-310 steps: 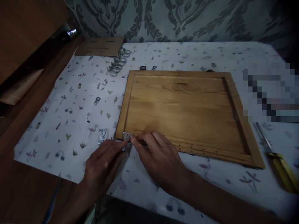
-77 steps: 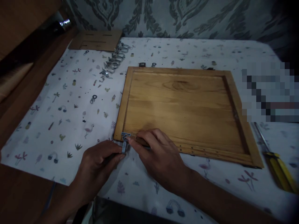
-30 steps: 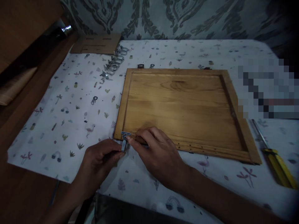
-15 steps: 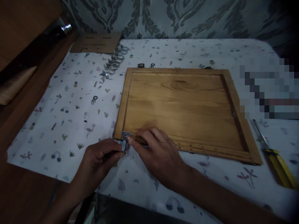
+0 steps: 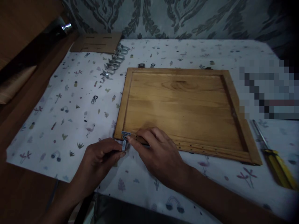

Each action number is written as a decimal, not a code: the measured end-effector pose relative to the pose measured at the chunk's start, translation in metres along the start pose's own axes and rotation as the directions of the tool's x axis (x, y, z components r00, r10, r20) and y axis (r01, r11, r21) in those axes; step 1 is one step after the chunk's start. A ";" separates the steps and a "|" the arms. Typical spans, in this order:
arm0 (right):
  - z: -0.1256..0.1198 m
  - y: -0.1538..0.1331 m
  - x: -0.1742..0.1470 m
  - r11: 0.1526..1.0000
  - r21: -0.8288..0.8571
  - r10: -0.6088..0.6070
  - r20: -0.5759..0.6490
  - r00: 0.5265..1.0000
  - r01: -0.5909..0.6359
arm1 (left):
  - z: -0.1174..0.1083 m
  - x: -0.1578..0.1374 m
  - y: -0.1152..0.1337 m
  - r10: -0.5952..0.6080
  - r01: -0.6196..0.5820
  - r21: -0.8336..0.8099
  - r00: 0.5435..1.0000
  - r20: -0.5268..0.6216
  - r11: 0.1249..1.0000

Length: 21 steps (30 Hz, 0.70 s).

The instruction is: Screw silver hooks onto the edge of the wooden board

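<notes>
Left hand [image 5: 92,158] pinching the near arm of a metal hinge [image 5: 125,137], apparently to keep it square over the near edge of the wooden panel [image 5: 182,105], by its near left corner; right hand [image 5: 161,155], apart from the left, a fingertip at the hinge, seemingly for steadiness, its grip impossible to tell; at right, a screwdriver [image 5: 277,165], conveniently near; far left, metal fittings [image 5: 114,63] in a row, perhaps for order, beside a brown board [image 5: 96,43]

Before you spreads a white cloth [image 5: 70,130] with small printed figures; toward your right, a yellow-handled screwdriver [image 5: 277,166] lies on it. At your far left you have a slotted cardboard sheet [image 5: 95,41], a row of metal pieces [image 5: 117,58] by its right edge, and a leaf-patterned wall [image 5: 161,18] behind.
</notes>
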State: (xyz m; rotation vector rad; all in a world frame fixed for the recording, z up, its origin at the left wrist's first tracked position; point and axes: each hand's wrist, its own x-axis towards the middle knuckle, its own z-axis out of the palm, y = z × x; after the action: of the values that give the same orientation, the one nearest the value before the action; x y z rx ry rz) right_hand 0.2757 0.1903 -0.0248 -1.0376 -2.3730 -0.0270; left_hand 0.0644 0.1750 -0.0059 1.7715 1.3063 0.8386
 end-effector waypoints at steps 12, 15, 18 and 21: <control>-0.001 0.002 -0.001 1.000 0.012 -0.016 0.020 1.000 0.016 | -0.001 -0.001 0.001 -0.048 0.048 -0.017 0.999 0.020 0.999; -0.002 0.001 0.000 1.000 0.012 -0.007 0.005 1.000 0.007 | -0.001 0.001 0.002 -0.055 0.055 -0.011 0.998 0.039 0.998; -0.002 0.000 0.000 1.000 0.002 -0.004 0.001 1.000 0.004 | -0.001 0.001 0.001 -0.054 0.054 0.010 0.998 0.040 0.998; -0.002 0.000 0.001 1.000 -0.006 -0.003 0.004 1.000 0.003 | -0.002 0.000 0.001 -0.049 0.049 0.014 0.998 0.031 0.999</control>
State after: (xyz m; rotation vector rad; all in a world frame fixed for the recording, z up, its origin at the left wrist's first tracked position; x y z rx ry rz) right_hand 0.2761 0.1904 -0.0230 -1.0379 -2.3791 -0.0336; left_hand 0.0633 0.1756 -0.0045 1.7490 1.3324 0.7734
